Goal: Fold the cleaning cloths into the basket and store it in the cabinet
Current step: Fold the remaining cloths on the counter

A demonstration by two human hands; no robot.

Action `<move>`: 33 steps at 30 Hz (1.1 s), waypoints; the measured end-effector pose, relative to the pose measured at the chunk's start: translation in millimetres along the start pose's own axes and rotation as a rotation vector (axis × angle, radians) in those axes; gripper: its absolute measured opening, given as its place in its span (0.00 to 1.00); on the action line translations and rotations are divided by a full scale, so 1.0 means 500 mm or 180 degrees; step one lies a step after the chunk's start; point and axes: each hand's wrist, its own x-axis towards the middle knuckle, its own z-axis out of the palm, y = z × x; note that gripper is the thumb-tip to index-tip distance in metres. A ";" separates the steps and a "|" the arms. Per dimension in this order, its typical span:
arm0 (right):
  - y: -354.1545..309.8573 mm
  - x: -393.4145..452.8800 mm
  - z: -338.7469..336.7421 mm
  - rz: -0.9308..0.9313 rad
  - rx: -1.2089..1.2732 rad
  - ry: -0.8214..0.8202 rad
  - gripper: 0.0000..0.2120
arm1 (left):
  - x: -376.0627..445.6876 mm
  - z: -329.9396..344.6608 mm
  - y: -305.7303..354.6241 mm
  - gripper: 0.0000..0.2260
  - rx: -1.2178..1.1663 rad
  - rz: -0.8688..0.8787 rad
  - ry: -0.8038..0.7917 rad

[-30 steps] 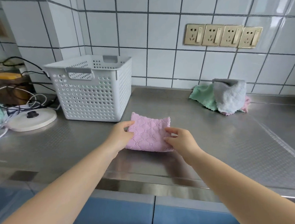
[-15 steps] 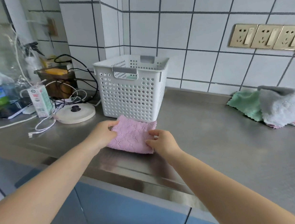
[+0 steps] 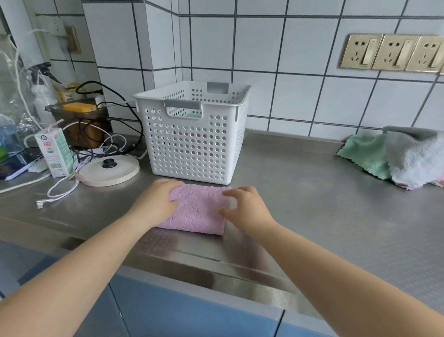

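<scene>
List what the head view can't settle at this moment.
- Basket contents: only a green patch shows through the handle slot; walls hide the rest.
- Right hand fingers: motion-blurred over the pink cloth, grip unclear.
- Cloth pile: gray cloth covers the others, count unknown.
- Cabinet: cut off by the bottom edge.

Both arms out front, hands down on the pink cloth.

Left hand (image 3: pixel 155 200): forearm comes in from lower left, bare, wrist roughly straight, palm down, fingers curled over the cloth's (image 3: pixel 198 212) left edge, gripping it. Right hand (image 3: pixel 245 206): forearm comes in from lower right, bare, palm down, fingers bent, tips pressing the cloth's right edge, thumb tucked toward the fold; fingertips slightly blurred, so the exact pinch is unclear. The two hands sit level, apart, one at each end of the cloth.
</scene>
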 end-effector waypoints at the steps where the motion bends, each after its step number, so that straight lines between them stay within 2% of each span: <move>1: 0.001 0.000 -0.017 -0.0060 0.0052 0.0099 0.22 | 0.004 -0.002 0.016 0.23 -0.0012 0.0109 0.0037; 8: 0.071 -0.022 -0.164 -0.0094 0.0025 0.0521 0.23 | 0.054 0.037 0.188 0.20 -0.0125 0.0953 0.0000; 12: 0.158 -0.052 -0.259 0.0146 -0.0125 0.0752 0.21 | 0.101 0.111 0.298 0.19 -0.0284 0.1184 -0.0335; 19: 0.350 -0.091 -0.410 0.0846 -0.0179 0.1166 0.22 | 0.187 0.262 0.494 0.16 -0.0682 0.1342 -0.0793; 23: 0.447 -0.077 -0.472 0.1022 -0.0354 0.1271 0.21 | 0.245 0.327 0.582 0.16 -0.0773 0.1334 -0.0924; 29: 0.578 -0.019 -0.523 0.1328 -0.0704 0.1241 0.22 | 0.332 0.417 0.689 0.16 -0.0779 0.1413 -0.1068; 33: 0.647 0.031 -0.528 0.1518 -0.0908 0.1028 0.20 | 0.382 0.479 0.727 0.17 -0.0705 0.1410 -0.1227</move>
